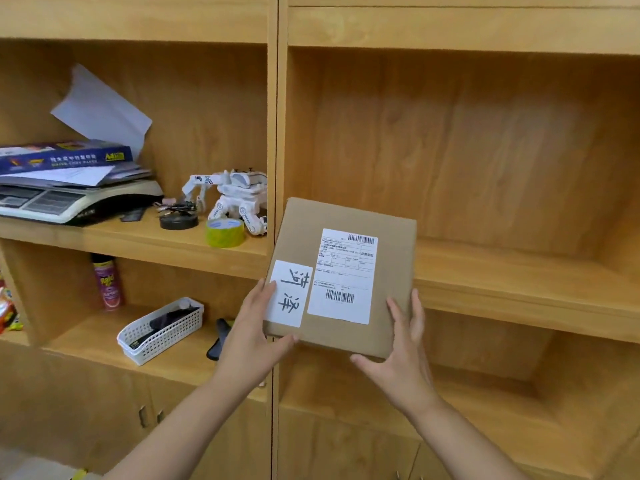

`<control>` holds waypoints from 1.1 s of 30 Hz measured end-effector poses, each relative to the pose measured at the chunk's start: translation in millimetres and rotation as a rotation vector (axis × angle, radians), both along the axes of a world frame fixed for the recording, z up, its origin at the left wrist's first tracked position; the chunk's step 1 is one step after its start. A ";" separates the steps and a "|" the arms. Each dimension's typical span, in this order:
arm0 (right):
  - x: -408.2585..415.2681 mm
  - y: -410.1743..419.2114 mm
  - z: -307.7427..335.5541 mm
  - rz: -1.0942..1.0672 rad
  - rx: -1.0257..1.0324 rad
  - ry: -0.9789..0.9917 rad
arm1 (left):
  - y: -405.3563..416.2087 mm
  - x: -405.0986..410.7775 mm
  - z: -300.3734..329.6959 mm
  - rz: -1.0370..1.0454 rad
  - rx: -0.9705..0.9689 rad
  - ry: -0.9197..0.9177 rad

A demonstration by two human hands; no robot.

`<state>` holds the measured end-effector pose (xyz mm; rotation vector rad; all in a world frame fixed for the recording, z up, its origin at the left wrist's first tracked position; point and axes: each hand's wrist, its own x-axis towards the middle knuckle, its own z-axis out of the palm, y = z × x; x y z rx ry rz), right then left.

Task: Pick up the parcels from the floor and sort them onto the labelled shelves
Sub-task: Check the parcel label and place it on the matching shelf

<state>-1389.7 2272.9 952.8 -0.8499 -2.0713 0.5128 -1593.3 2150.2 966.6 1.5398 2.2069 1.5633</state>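
A flat brown cardboard parcel [388,258] bears a white shipping label with barcodes and a smaller white sticker with two handwritten characters. I hold it up in front of the wooden shelf unit, at the level of the right-hand shelf board [519,289]. My left hand [254,327] grips its lower left corner, thumb under the near edge. My right hand [403,351] grips its lower right corner, fingers along the side. The parcel's far edge leans toward the bare right compartment.
The left compartment holds a weighing scale [69,202] under a blue paper pack, a white toy robot [239,199] and a yellow-green tape roll [225,232]. Below it stand a spray can [109,285] and a white basket [161,329]. Cabinet doors lie beneath.
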 end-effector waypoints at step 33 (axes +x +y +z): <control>-105.3 161.5 61.9 -0.355 0.465 -0.048 | 176.7 -88.8 41.0 0.089 0.029 0.873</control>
